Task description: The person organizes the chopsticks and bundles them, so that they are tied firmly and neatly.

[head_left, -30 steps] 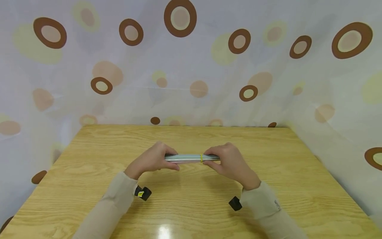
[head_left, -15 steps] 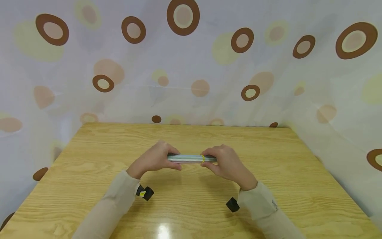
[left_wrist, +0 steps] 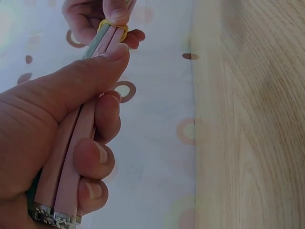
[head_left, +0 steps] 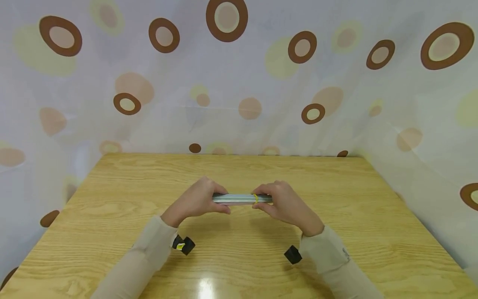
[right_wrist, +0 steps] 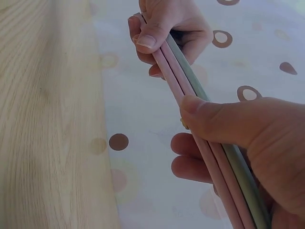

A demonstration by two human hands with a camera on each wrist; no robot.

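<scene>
A bundle of pink and green chopsticks point(head_left: 237, 199) lies level between my two hands, held above the table. A yellow rubber band point(head_left: 256, 199) loops round it near the right hand. My left hand point(head_left: 198, 198) grips the left part, thumb along the near side and fingers curled beneath; patterned silvery ends point(left_wrist: 57, 217) stick out past the palm in the left wrist view. With thumb and fingers, my right hand point(head_left: 287, 203) pinches the bundle at the band. In the right wrist view, the right thumb point(right_wrist: 214, 117) covers most of the band.
A wooden table point(head_left: 239, 261) spreads beneath the hands. Behind it and on both sides hangs a pale cloth point(head_left: 168, 128) with brown ring and dot patterns. Small black devices point(head_left: 293, 254) are strapped at the cuffs.
The hands have come slightly closer together, the left one moving right with the bundle. The right thumb and fingers, earlier just right of the rubber band, now lie on it.
</scene>
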